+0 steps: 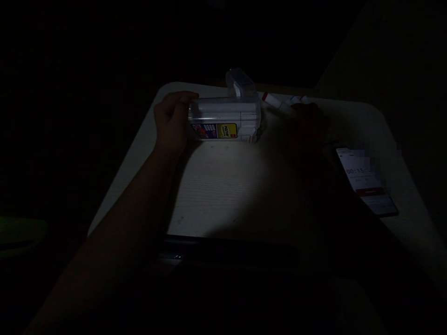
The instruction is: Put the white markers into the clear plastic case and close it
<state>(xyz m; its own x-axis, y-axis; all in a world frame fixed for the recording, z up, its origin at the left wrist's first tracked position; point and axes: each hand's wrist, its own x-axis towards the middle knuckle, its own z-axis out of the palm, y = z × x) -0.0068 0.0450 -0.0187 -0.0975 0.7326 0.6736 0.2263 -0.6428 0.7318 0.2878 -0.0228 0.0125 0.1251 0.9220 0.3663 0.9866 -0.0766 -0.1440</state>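
Note:
My left hand (171, 118) is closed around the left end of a clear plastic marker case (223, 107), which lies on its side on the table. White markers show through its wall, and a yellow and purple label faces me. Its clear lid (240, 83) stands open at the far side. To the right, my right hand (307, 125) is deep in shadow, closed on a white marker (274, 100) whose red-capped end points toward the case's opening. Two more marker ends (299, 99) show just beyond that hand; whether it touches them is unclear.
The white table (216, 186) has rounded corners and is mostly in shadow. A phone (366, 184) with a lit timer screen lies at the right, beside my right forearm. A dark bar-like object (226, 249) runs along the near edge. Something green (21, 235) is at the far left.

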